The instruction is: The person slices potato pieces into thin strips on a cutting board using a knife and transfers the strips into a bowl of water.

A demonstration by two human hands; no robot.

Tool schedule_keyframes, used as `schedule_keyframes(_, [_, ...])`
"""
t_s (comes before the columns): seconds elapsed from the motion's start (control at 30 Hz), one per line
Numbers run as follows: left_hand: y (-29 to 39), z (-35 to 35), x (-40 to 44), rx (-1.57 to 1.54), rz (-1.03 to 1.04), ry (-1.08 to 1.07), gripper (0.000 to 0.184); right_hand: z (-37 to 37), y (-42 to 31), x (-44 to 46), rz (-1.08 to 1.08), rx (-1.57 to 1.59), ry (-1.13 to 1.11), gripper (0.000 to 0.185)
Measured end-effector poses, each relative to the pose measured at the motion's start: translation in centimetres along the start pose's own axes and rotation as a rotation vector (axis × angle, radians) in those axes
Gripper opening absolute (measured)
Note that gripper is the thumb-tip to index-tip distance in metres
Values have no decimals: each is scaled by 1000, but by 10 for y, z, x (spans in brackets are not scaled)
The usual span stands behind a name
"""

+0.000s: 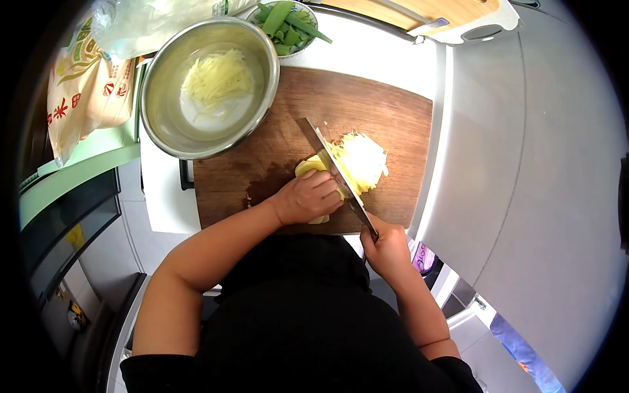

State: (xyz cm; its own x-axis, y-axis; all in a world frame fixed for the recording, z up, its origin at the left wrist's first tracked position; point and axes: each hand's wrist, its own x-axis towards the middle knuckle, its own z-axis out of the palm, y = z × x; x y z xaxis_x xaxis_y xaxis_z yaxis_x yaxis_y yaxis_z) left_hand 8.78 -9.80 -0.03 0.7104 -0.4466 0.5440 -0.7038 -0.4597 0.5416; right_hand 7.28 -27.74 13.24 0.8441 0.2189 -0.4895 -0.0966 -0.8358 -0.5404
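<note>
My left hand has its fingers curled and pressed down on a stack of pale yellow potato slices, whose edges show above and below the hand. In my right hand is the handle of a kitchen knife. Its blade slants up and left across the stack, close beside my left fingertips. Right of the blade lies a heap of potato shreds. All of this rests on a brown wooden cutting board, which has a wet patch left of the slices.
A steel bowl with potato shreds in liquid overlaps the board's upper left corner. Behind it stand a dish of cut green leaves and a clear plastic bag. A printed bag is at the left. A grey wall borders the right side.
</note>
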Motion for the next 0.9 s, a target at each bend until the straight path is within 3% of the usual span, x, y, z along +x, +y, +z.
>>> schedule_keyframes(0.3, [0,-2,4,2,7,14,15,28,5,24,-19,-96,52,31])
schedule_keyframes(0.5, [1,-2,4,3,-8,4,14,17,-1,24,-100,18,109,12])
schedule_keyframes(0.57, [1,-3,1,-4,-16,21,14,7,-5,14,-26,65,110,9])
schedule_keyframes(0.83, [1,-1,-1,12,1,25,14,0,-6,-2,-5,26,38,17])
schedule_keyframes(0.9, [1,0,0,20,-1,28,15,2,-5,-2,44,-11,10,31])
